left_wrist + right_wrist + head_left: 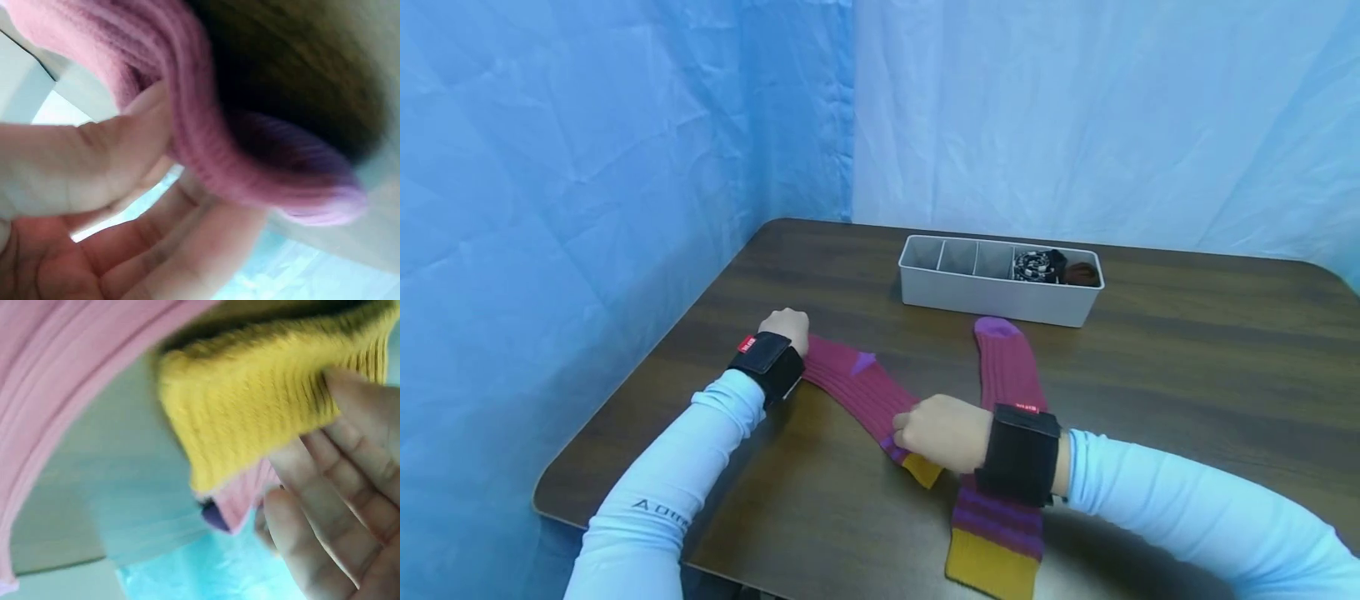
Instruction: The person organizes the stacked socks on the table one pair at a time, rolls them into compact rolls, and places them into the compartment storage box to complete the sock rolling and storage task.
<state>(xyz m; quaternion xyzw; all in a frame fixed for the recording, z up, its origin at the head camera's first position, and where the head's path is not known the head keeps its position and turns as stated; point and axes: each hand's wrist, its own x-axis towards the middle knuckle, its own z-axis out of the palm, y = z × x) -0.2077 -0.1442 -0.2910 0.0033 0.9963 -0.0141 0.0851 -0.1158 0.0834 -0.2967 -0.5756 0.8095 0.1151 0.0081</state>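
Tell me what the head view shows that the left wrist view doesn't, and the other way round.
Only the head view: the right hand at the yellow cuff of the held sock, the second sock lying on the table, and the divided box with a dark patterned bundle and a brown bundle inside.

Only the left wrist view: how the thumb and fingers grip the held sock, and its purple toe, hidden from the head camera.

Both: the left hand and the held sock's ribbed pink part.

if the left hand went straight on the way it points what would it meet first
The left hand would likely meet the blue curtain behind the table, passing left of the gray box; depth is unclear.
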